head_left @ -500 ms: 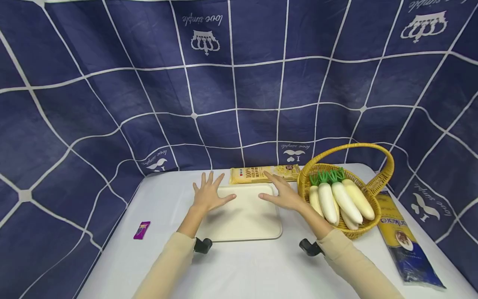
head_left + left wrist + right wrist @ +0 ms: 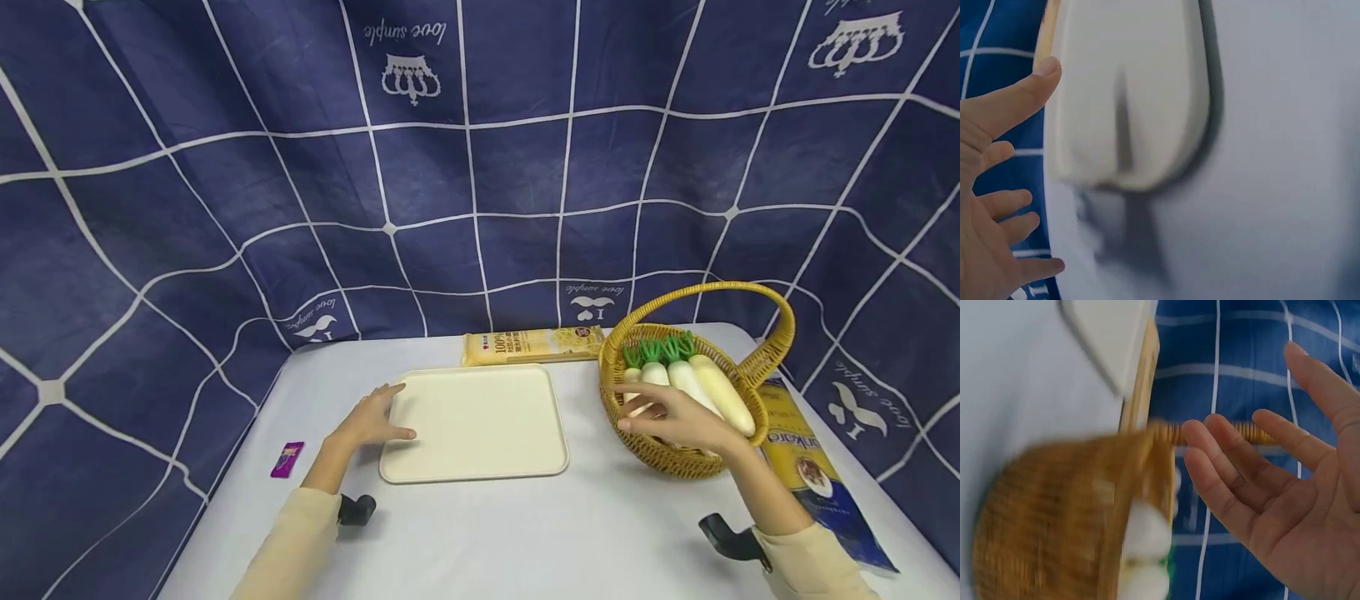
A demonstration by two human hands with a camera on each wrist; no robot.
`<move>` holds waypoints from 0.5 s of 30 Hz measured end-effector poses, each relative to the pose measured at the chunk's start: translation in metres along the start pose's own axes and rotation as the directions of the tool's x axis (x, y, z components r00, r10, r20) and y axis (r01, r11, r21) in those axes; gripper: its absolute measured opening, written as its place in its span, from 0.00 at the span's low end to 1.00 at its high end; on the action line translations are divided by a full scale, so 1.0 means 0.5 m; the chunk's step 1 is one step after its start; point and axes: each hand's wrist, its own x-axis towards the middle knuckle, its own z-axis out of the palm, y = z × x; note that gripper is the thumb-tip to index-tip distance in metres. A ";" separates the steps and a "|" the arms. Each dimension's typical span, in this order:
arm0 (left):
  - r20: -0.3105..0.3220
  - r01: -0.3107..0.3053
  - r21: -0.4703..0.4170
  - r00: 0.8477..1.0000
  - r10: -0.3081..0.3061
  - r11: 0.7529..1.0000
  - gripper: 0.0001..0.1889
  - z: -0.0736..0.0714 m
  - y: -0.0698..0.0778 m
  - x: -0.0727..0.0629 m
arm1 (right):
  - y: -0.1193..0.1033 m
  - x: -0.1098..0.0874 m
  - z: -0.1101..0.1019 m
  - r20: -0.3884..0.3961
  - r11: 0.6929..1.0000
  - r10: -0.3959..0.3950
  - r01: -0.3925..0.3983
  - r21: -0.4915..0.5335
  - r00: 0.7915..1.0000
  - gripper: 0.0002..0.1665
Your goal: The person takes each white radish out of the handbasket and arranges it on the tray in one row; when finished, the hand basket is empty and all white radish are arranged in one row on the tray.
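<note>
A cream rectangular tray (image 2: 480, 425) lies flat in the middle of the table. My left hand (image 2: 367, 419) hovers by its left edge, fingers spread and holding nothing; in the left wrist view the thumb stands apart from the other fingers. On the right stands a wicker basket (image 2: 660, 457) with a tall arched handle, holding several white radishes (image 2: 722, 392) with green tops. Over the basket's front left part is my right hand (image 2: 678, 417), its fingers loosely bent around nothing. It hides part of the radishes. The right wrist view shows the palm free beside the basket.
Behind the tray lies a yellow pasta packet (image 2: 532, 346). A yellow and blue bag (image 2: 813, 475) lies right of the basket, partly behind it. A small purple packet (image 2: 287, 459) is on the left. A blue checked cloth (image 2: 525, 167) hangs at the back and sides.
Both hands have moved apart from above the tray: the left toward its left edge, the right over to the basket. The tray and basket stay in place.
</note>
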 end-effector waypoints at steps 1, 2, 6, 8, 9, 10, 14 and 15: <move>0.016 0.018 -0.012 1.000 -0.018 1.000 0.52 -0.002 -0.011 0.000 | 0.006 -0.010 -0.014 -0.011 1.000 0.010 -0.010 -0.009 1.000 0.32; 0.033 0.037 -0.027 0.999 -0.036 0.999 0.53 -0.005 -0.022 -0.001 | 0.012 -0.018 -0.028 -0.028 0.999 0.025 -0.026 -0.024 0.999 0.33; 0.099 0.074 -0.037 0.993 -0.070 0.997 0.56 -0.017 -0.055 -0.002 | 0.039 -0.041 -0.076 -0.102 0.990 0.095 -0.105 -0.099 0.990 0.34; 0.122 0.081 -0.045 0.990 -0.075 0.996 0.57 -0.022 -0.068 -0.001 | 0.052 -0.046 -0.094 -0.129 0.981 0.132 -0.148 -0.122 0.983 0.35; 0.133 0.081 -0.041 0.988 -0.075 0.996 0.57 -0.024 -0.074 -0.001 | 0.059 -0.048 -0.102 -0.139 0.977 0.151 -0.169 -0.130 0.979 0.35; 0.145 0.076 -0.040 0.987 -0.070 0.996 0.57 -0.027 -0.078 -0.001 | 0.064 -0.050 -0.109 -0.150 0.972 0.171 -0.192 -0.139 0.974 0.36; 0.191 0.059 -0.038 0.980 -0.051 0.998 0.58 -0.035 -0.089 0.004 | 0.086 -0.054 -0.129 -0.178 0.953 0.209 -0.241 -0.184 0.962 0.37; 0.203 0.062 -0.036 0.978 -0.053 0.997 0.59 -0.037 -0.089 0.006 | 0.091 -0.054 -0.132 -0.186 0.947 0.216 -0.252 -0.201 0.958 0.38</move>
